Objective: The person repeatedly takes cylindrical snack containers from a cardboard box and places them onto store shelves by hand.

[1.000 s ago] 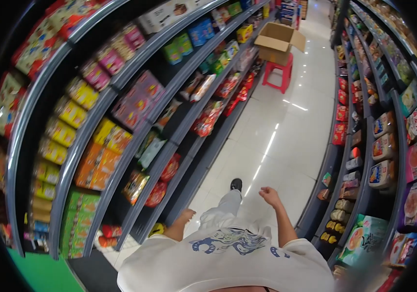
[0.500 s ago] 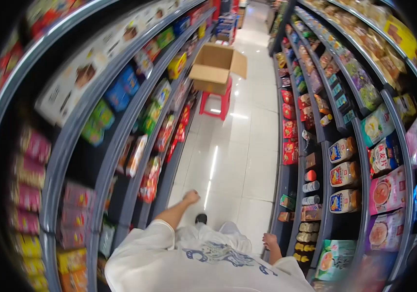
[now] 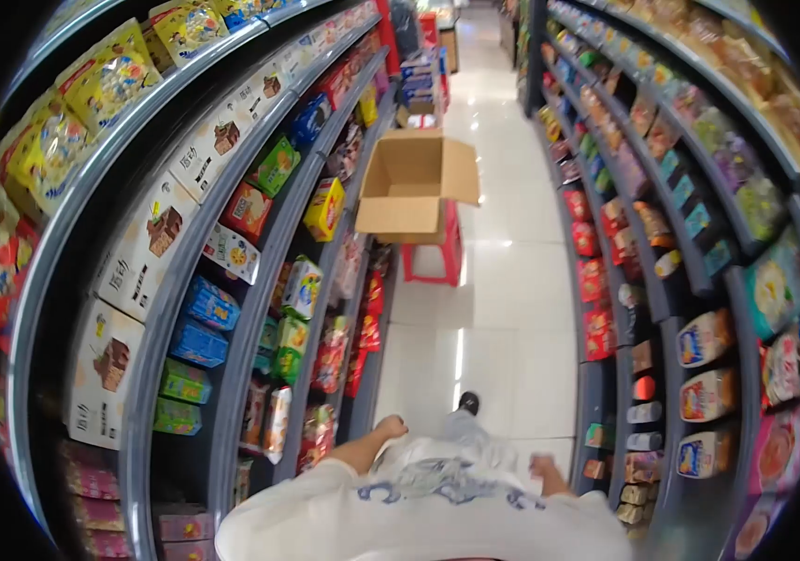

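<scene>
My left hand (image 3: 391,427) hangs low over the aisle floor near the left shelves, its fingers curled closed with nothing visible in them. Lower right, my right hand (image 3: 544,468) is beside the right shelves, apart from the goods; motion smears its fingers. Ahead of me an open cardboard box (image 3: 401,215) rests on a red plastic stool (image 3: 433,260), its flaps spread. No goods show inside the box. Neither hand touches the box or the stool.
Shelves of packaged snacks line both sides, with white cartons (image 3: 146,245) and yellow bags (image 3: 112,77) on the left. Labelled jars (image 3: 707,396) stand on the right. A glossy tiled floor (image 3: 512,309) runs between. Farther along, stacked goods (image 3: 421,82) edge the aisle.
I have come closer to the box and stool, which appear larger. My view has turned somewhat left, bringing more left shelves into sight. Both hands have swung with my steps.
</scene>
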`<action>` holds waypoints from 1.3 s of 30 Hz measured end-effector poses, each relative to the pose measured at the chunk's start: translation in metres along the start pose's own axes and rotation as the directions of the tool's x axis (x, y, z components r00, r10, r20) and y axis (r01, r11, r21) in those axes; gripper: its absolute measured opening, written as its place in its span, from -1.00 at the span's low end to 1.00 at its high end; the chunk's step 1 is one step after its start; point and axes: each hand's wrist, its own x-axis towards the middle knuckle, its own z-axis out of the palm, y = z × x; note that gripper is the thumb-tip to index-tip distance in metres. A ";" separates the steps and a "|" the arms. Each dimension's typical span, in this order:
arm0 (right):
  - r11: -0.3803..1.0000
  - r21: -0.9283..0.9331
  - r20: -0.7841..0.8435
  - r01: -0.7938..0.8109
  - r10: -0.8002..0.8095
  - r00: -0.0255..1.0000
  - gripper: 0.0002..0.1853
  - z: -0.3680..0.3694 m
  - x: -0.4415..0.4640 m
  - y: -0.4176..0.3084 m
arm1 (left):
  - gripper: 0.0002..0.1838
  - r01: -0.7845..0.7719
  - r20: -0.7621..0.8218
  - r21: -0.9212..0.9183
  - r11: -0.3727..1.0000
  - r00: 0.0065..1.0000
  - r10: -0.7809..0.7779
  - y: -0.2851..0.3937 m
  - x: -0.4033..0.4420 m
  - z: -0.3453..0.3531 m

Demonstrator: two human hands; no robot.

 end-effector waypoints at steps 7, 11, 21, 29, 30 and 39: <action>0.636 -0.334 -0.029 0.696 -0.744 0.667 -0.65 -0.008 0.025 -0.354 | -0.76 0.125 -0.453 -0.362 0.924 0.842 -0.291 -0.079 0.058 -0.119; 0.698 -0.030 -0.004 0.715 -0.715 0.699 -0.71 0.016 -0.047 -0.483 | -0.85 0.073 -0.266 -0.688 0.722 0.901 -0.344 -0.033 0.100 -0.196; 0.804 0.092 0.014 0.588 -0.591 0.806 -0.63 -0.006 -0.063 -0.561 | -0.73 -0.597 -0.769 -0.361 0.717 0.626 0.134 0.129 0.323 -0.510; 0.885 0.409 -0.240 0.223 -0.131 0.962 -0.61 -0.031 -0.113 -0.588 | -0.55 -0.263 -0.406 -0.640 0.722 0.914 -0.028 0.179 0.568 -0.645; 0.895 0.399 -0.234 0.199 -0.110 0.966 -0.59 -0.028 -0.114 -0.592 | -0.52 -0.140 -0.323 -0.594 0.792 0.943 -0.075 0.176 0.591 -0.637; 0.870 -0.012 -0.392 0.493 -0.457 0.798 -0.66 0.008 -0.185 -0.783 | 0.05 -0.156 0.306 0.075 0.985 0.944 0.126 0.169 0.661 -0.544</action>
